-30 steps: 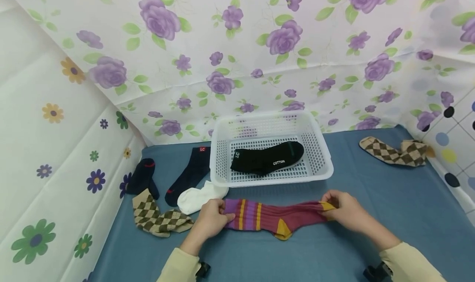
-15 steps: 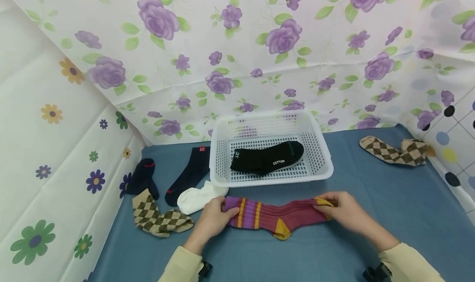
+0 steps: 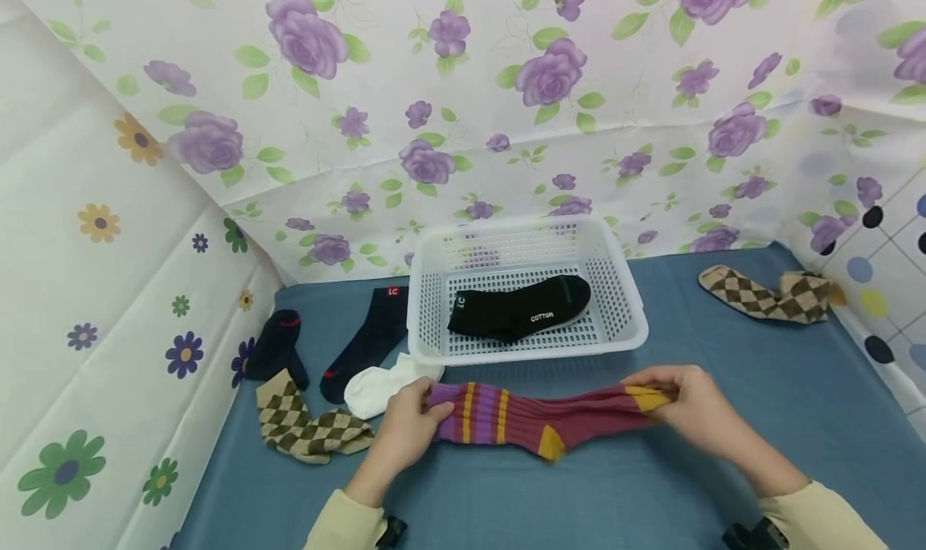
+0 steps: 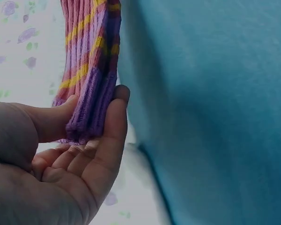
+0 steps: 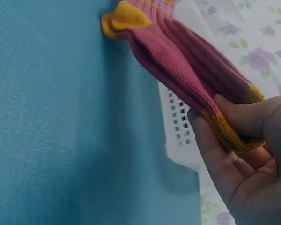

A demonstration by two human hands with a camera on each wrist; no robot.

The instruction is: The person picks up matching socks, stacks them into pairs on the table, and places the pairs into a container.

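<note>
A striped sock [image 3: 506, 417], maroon with purple and yellow bands, stretches between my two hands in front of the basket. It looks like two layers laid together in the wrist views. My left hand [image 3: 405, 425] pinches its purple cuff [image 4: 91, 103] between thumb and fingers. At the other end my right hand [image 3: 698, 409] grips the yellow toe [image 5: 225, 131], thumb on top. The yellow heel [image 3: 551, 444] hangs down midway. Just behind lies a white basket [image 3: 528, 354], holding black socks [image 3: 517, 309] marked COTTON.
Left of the basket lie a white sock [image 3: 387, 385], a navy sock [image 3: 369, 345], another dark sock [image 3: 275, 345] and a checkered sock [image 3: 311, 425]. A second checkered sock [image 3: 770, 294] rests at the far right. Floral sheets [image 3: 470, 172] enclose the blue cloth [image 3: 564, 510].
My right hand has moved right and slightly up with the toe, and the left hand slightly left with the cuff. The striped sock is now pulled straighter; the other socks stay put.
</note>
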